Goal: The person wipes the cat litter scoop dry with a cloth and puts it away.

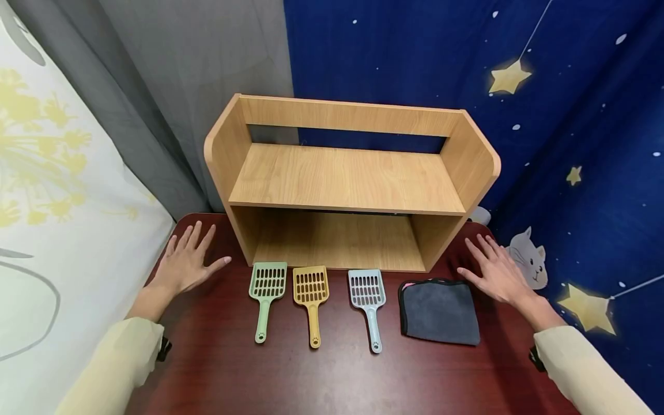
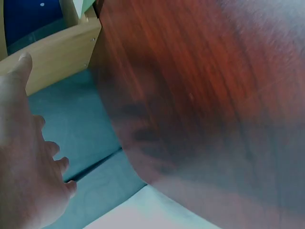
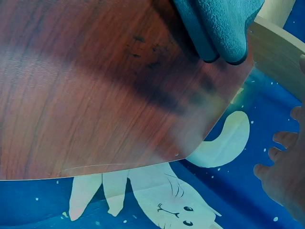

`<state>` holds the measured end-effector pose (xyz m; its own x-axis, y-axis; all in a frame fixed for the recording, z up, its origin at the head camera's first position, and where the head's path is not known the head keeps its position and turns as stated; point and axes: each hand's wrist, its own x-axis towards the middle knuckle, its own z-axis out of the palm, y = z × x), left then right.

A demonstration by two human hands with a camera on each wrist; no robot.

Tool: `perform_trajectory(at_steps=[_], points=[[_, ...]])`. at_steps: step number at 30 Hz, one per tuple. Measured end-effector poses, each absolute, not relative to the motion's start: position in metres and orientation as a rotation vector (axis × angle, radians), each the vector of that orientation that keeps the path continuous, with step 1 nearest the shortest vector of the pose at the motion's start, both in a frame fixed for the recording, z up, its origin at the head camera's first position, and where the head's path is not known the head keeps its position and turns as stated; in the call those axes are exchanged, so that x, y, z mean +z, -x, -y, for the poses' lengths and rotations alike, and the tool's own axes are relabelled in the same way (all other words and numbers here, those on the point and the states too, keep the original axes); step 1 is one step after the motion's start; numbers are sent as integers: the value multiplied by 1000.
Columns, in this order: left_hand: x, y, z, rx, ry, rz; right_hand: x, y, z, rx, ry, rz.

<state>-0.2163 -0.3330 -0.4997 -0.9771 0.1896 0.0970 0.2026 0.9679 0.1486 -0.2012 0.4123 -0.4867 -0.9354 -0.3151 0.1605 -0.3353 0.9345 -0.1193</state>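
My left hand (image 1: 184,262) is spread over the table's left side, fingers straight and holding nothing. On the right, my right hand (image 1: 495,270) is likewise spread, just beyond a folded dark grey cloth (image 1: 440,312). Between the hands lie three slotted litter scoops in a row, handles toward me: a green scoop (image 1: 267,288), a yellow scoop (image 1: 311,294) and a light blue scoop (image 1: 367,297). Behind them stands a two-tier wooden shelf (image 1: 347,178) with bare boards. The cloth's thick folded edge (image 3: 224,28) shows in the right wrist view.
The dark red wooden table (image 1: 218,369) has rounded far corners. A grey curtain (image 1: 207,52) and a blue starry curtain (image 1: 394,52) hang behind the shelf. White patterned fabric (image 1: 62,230) borders the left side.
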Motion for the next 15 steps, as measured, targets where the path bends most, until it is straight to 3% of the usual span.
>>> perform_trajectory(at_steps=[15], points=[[-522,180,315,-327,330,2995,-500,173,-410,243,-697,2851]])
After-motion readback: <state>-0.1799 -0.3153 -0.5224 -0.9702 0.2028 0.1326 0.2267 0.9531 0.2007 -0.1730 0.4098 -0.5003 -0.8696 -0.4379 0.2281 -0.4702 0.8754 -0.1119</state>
